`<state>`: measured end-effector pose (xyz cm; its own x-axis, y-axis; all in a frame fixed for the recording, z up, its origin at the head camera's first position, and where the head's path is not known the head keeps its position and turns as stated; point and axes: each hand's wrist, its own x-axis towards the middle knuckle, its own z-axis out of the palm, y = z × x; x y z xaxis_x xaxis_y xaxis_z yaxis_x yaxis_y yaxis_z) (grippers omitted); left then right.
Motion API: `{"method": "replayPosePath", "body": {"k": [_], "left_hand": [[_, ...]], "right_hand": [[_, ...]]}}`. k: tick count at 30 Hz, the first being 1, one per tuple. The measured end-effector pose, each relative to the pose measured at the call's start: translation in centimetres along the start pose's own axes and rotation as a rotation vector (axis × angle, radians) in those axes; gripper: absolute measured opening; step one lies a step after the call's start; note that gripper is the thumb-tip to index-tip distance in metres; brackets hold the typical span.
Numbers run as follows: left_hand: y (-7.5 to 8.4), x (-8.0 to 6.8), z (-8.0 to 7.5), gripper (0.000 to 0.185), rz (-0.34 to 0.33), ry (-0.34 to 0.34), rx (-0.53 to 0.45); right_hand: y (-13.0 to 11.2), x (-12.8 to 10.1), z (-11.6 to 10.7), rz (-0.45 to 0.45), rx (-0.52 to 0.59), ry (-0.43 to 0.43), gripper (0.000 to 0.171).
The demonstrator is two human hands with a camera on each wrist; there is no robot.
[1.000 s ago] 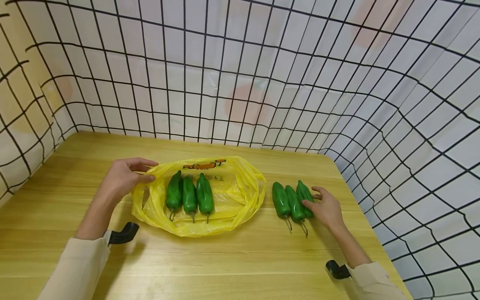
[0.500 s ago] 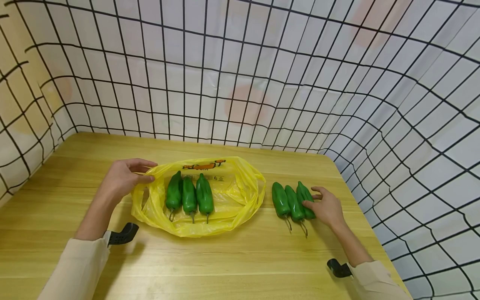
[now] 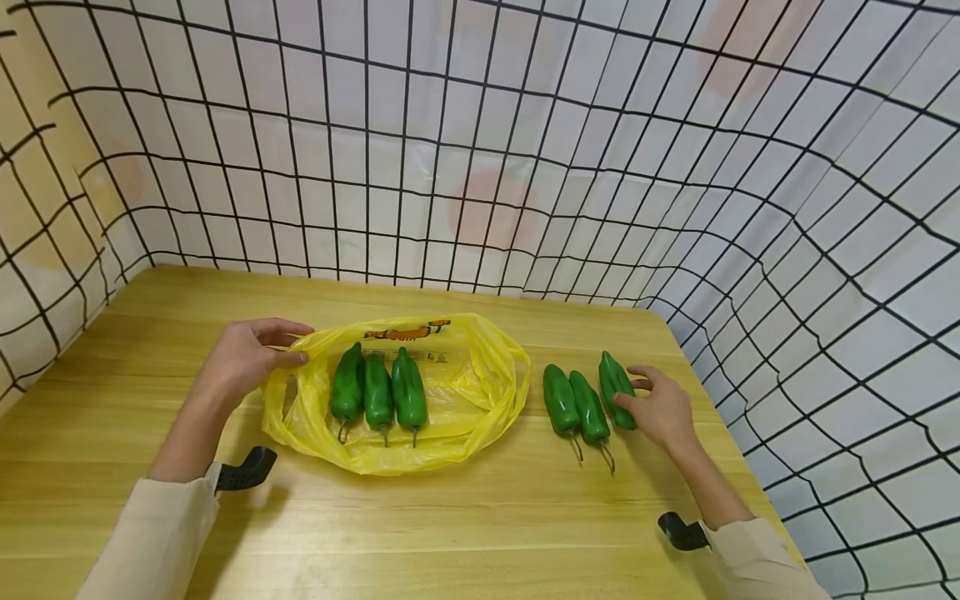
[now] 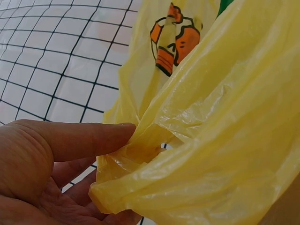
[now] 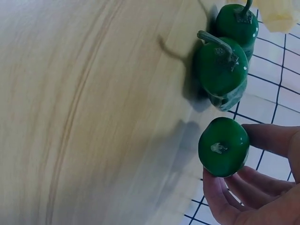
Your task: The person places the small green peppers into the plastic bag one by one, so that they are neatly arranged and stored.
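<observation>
My left hand [image 3: 251, 358] pinches the left edge of a yellow plastic bag [image 3: 465, 433] between thumb and fingers; the left wrist view shows the thumb on the crumpled film. The bag lies spread with its mouth wide, and three green peppers [image 3: 378, 390] sit side by side in it. At the right, my right hand [image 3: 660, 408] grips a green pepper [image 3: 617, 387] between thumb and fingers. In the right wrist view this pepper [image 5: 224, 147] shows its stub end and stands apart from two other green peppers [image 3: 588, 408], which lie together on the table.
The wooden table [image 3: 420, 533] carries everything. A black wire grid [image 3: 408, 133] with pale sheeting behind it closes off the back and both sides. Black wrist devices [image 3: 247, 471] stick out near each sleeve.
My right hand has moved slightly right and away, taking the gripped pepper with it, so a gap now parts it from the other two. The left hand and bag have hardly moved.
</observation>
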<state>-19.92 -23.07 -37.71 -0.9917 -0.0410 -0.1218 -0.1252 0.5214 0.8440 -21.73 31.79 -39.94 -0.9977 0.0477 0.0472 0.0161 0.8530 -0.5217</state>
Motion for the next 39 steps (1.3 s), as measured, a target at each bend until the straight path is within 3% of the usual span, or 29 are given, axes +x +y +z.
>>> {"method": "replayPosePath", "body": {"k": [22,39], "left_hand": [[-0.1,0.0,-0.1,0.045,0.002,-0.008,0.001],[-0.2,0.0,0.0,0.044,0.023,0.003,-0.002]], "right_hand": [[-1.8,-0.1,-1.2,-0.058,0.042,0.058,0.053],[-5.8,-0.2,-2.0,-0.094,0.126,0.031,0.055]]}}
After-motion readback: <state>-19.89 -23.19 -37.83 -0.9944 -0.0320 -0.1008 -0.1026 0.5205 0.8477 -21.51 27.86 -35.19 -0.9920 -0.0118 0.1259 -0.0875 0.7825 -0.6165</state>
